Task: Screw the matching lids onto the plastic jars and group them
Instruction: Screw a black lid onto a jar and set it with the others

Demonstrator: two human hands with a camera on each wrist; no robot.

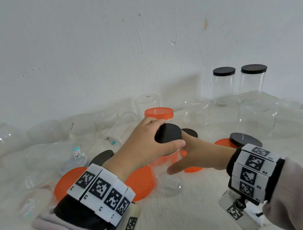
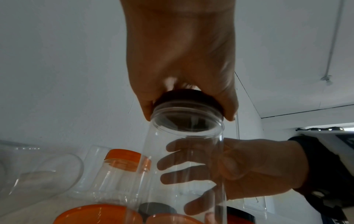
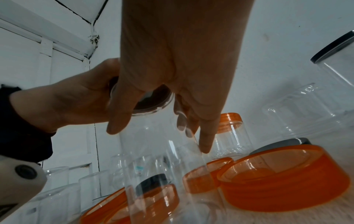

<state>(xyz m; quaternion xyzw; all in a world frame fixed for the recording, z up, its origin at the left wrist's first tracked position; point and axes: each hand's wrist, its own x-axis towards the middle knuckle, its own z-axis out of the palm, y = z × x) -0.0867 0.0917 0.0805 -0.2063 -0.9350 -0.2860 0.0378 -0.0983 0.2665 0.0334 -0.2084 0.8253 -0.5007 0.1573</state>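
Black lid (image 1: 168,135) gripped by left hand (image 1: 144,148) atop clear jar (image 1: 168,174); right hand (image 1: 199,155) wraps jar

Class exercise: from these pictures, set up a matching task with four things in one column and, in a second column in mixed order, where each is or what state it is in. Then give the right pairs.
Column one:
1. left hand
2. right hand
3. two black-lidded jars
4. orange-lidded jar

Column two:
A. standing upright at the back right by the wall
B. gripping the black lid on top of the clear jar
C. behind the hands, lid already on
D. holding the clear jar's side

Pairs: 1-B, 2-D, 3-A, 4-C
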